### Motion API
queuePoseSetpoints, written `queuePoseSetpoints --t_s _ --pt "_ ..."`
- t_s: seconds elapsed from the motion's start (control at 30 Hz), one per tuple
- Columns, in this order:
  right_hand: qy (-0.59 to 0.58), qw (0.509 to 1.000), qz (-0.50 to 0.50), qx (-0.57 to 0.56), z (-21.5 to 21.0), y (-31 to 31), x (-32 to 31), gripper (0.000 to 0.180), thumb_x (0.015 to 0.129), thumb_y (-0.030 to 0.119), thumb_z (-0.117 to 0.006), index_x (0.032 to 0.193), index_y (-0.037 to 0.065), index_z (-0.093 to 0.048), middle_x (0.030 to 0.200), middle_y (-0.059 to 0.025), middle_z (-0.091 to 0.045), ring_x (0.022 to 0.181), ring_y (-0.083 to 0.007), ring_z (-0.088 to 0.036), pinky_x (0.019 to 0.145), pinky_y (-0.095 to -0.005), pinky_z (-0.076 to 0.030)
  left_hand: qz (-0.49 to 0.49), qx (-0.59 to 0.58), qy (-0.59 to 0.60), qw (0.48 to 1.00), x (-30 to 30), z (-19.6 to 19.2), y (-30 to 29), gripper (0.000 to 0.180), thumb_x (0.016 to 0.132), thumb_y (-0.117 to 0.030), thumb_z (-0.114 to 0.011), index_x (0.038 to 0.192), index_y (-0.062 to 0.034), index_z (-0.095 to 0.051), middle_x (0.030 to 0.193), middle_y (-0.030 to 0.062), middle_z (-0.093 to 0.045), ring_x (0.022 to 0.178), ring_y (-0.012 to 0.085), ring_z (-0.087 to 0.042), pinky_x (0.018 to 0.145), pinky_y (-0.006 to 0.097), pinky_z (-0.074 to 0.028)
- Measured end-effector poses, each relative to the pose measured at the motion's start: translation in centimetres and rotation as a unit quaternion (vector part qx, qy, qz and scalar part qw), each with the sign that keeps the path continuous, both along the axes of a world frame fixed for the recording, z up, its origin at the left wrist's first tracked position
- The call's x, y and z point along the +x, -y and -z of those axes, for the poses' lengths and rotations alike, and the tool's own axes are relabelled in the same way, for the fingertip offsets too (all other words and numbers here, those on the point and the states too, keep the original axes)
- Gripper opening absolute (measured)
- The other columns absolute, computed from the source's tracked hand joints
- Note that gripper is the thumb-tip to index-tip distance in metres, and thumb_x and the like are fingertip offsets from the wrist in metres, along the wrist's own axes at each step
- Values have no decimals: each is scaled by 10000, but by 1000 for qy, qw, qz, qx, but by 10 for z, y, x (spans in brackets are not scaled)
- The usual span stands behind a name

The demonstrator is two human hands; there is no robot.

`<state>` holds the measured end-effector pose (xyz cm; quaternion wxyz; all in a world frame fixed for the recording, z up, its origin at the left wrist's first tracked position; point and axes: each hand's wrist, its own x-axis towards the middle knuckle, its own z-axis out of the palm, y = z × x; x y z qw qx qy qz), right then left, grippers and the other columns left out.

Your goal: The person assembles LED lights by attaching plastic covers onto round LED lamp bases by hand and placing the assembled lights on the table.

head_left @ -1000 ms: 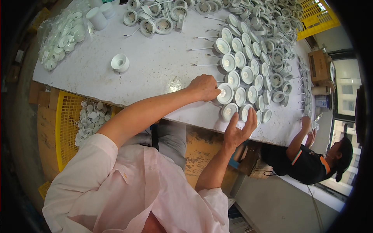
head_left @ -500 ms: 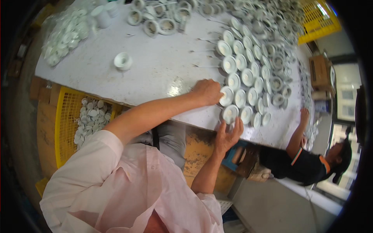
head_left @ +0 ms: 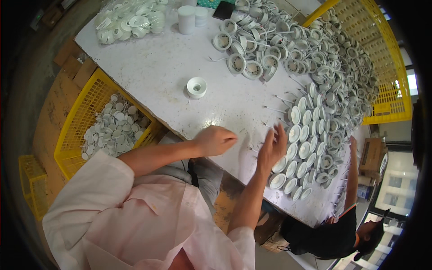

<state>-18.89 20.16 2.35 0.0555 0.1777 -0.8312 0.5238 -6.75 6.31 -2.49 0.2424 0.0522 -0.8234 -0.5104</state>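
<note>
My left hand is closed in a fist over the near edge of the white table; whether something small is inside is hidden. My right hand is raised beside the left side of the rows of round white lamp fittings, its fingers stretched out, slightly blurred, and nothing visible in them. These fittings stand on edge, packed in slanting rows, and thin wires stick out to the left from some. Farther off, alone on the tabletop, sits a white cup-shaped piece with a round hole.
Loose ring-shaped fittings are heaped at the back, running toward a yellow crate. A clear bag of white parts and white cylinders stand far left. Another yellow crate holds white discs. A co-worker reaches in at right.
The view has turned, shifting the table's contents. My left hand has come away from the lamp fittings to the left. My right hand has moved from their near end up along their left side.
</note>
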Motion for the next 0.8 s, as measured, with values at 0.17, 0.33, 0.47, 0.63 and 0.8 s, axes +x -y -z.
queuePoseSetpoints --t_s 0.17,0.33,0.47,0.63,0.8 --pt "66 997 20 -33 50 98 -116 422 821 213 -686 1148 -45 -617 1049 -147 -648 883 -187 -624 739 -311 -521 -60 -7 -7 998 52 12 39 79 825 -88 -676 866 -26 -703 746 112 -680 603 217 -638 562 305 -490" --pt "105 992 69 0 61 130 -162 361 799 273 -692 967 -45 -661 807 -120 -668 650 -175 -598 655 -314 -506 -83 56 54 993 81 0 53 68 831 -76 -671 870 -32 -704 735 91 -679 568 149 -608 533 268 -472" --pt "126 984 78 -99 49 121 -153 314 798 268 -690 876 -35 -657 703 -91 -639 573 -166 -557 610 -322 -486 -67 93 71 991 84 -2 53 80 829 -75 -670 892 -40 -705 745 80 -683 563 126 -593 535 254 -470" --pt "-92 989 111 -24 9 87 -121 254 836 210 -668 875 -39 -643 711 -82 -614 636 -162 -555 640 -305 -465 -16 38 27 999 63 -9 43 222 805 -44 -681 1026 -37 -670 880 112 -694 713 196 -659 623 294 -524" --pt "-116 979 157 -55 -12 38 -55 216 865 179 -661 896 -31 -623 742 -65 -603 660 -147 -549 642 -266 -454 -25 -79 -106 991 22 -46 26 414 744 -3 -712 1143 4 -602 1175 163 -626 1056 310 -619 872 386 -506"
